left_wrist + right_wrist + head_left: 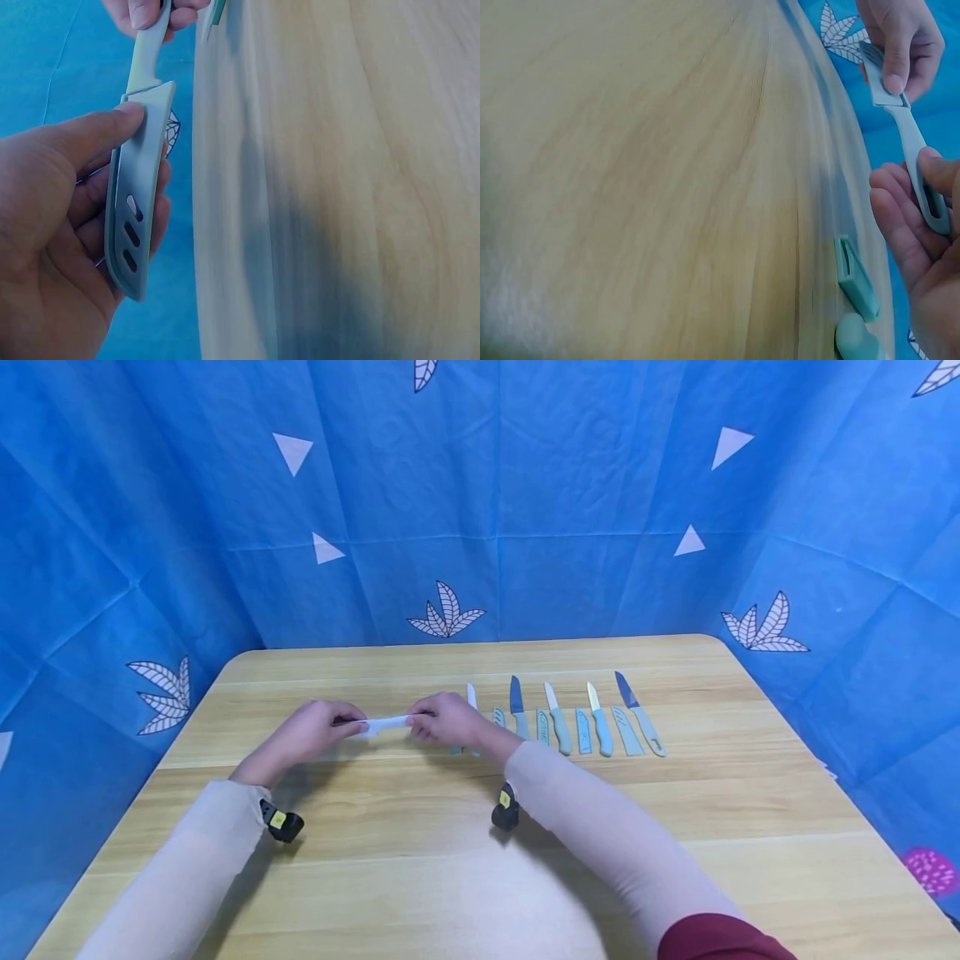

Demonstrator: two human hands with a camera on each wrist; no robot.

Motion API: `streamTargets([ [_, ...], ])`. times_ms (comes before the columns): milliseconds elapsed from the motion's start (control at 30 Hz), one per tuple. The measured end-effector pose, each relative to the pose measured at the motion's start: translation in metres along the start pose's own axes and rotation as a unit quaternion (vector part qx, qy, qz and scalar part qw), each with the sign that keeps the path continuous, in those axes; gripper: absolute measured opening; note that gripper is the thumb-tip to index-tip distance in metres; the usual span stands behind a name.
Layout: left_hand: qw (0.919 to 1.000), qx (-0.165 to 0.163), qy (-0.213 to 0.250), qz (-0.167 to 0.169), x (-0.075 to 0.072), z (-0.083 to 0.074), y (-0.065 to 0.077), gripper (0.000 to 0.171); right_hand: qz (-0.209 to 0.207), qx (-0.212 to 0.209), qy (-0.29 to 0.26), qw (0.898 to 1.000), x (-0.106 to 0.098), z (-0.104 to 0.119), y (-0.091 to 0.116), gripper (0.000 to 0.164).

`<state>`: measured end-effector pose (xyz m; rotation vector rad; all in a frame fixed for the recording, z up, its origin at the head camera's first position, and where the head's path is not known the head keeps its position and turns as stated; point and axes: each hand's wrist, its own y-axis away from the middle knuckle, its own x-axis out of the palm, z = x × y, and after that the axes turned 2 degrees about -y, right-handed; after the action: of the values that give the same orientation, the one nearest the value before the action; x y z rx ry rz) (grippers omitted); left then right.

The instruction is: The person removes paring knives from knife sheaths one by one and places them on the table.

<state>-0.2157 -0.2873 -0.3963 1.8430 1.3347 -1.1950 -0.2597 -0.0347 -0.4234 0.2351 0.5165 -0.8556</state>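
Observation:
My left hand point(318, 728) grips a pale grey-green knife sheath point(141, 176) with its thumb flat on the front. Slots run along the sheath's lower part. My right hand point(450, 720) holds the matching knife handle point(909, 141), thumb on top near the hanging hole. In both wrist views the handle meets the sheath's mouth, so the blade is hidden inside. Both hands keep the pair just above the table, left of a row of knives. The right hand partly covers the leftmost knife point(471, 695) of that row.
Several knives, such as a dark-bladed knife point(637, 708) at the right end, lie side by side on the wooden table point(390, 860). Slotted sheaths, like a light green sheath point(627, 732), lie between them. A blue patterned curtain point(555, 485) surrounds the table's back and sides.

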Motion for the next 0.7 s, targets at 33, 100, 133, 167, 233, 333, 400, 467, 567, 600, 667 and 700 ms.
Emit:
streamTargets([
  [33, 1.0, -0.002, 0.003, 0.001, -0.001, -0.001, 0.0, 0.016, 0.001, 0.0, -0.003, 1.0, -0.001, 0.0, 0.001, 0.026],
  [100, 1.0, -0.001, 0.009, 0.005, -0.001, -0.001, 0.0, 0.018, 0.005, 0.0, -0.01, 1.0, -0.003, -0.001, 0.002, 0.027],
  [133, 0.9999, -0.001, 0.012, 0.007, -0.002, -0.001, 0.0, 0.018, 0.007, 0.0, -0.013, 1.0, -0.004, -0.002, 0.003, 0.027],
  [167, 0.9998, -0.003, 0.016, 0.008, -0.001, -0.001, -0.001, 0.018, 0.01, -0.002, -0.015, 1.0, -0.005, -0.002, 0.003, 0.027],
  [233, 0.9997, -0.002, 0.022, 0.01, -0.001, -0.002, -0.001, 0.018, 0.016, -0.007, -0.016, 1.0, -0.006, -0.002, 0.004, 0.028],
  [333, 0.9993, 0.009, 0.035, 0.013, 0.0, -0.002, -0.003, 0.02, 0.028, -0.016, -0.006, 0.999, -0.008, -0.001, 0.004, 0.029],
  [400, 0.9988, 0.019, 0.043, 0.015, 0.001, -0.003, -0.004, 0.02, 0.035, -0.023, 0.005, 0.999, -0.009, 0.0, 0.004, 0.03],
  [467, 0.9981, 0.031, 0.051, 0.017, 0.002, -0.004, -0.005, 0.02, 0.043, -0.028, 0.018, 0.999, -0.01, 0.001, 0.004, 0.031],
  [567, 0.9972, 0.034, 0.065, 0.019, 0.002, -0.007, -0.006, 0.02, 0.051, -0.027, 0.034, 0.998, -0.012, 0.003, 0.005, 0.03],
  [600, 0.9969, 0.032, 0.07, 0.019, 0.002, -0.007, -0.006, 0.019, 0.054, -0.027, 0.038, 0.997, -0.013, 0.004, 0.005, 0.03],
  [667, 0.9962, 0.026, 0.081, 0.02, 0.001, -0.009, -0.006, 0.02, 0.061, -0.027, 0.05, 0.997, -0.014, 0.005, 0.006, 0.029],
  [700, 0.9957, 0.024, 0.087, 0.021, 0.001, -0.01, -0.006, 0.021, 0.066, -0.026, 0.055, 0.996, -0.015, 0.005, 0.006, 0.029],
])
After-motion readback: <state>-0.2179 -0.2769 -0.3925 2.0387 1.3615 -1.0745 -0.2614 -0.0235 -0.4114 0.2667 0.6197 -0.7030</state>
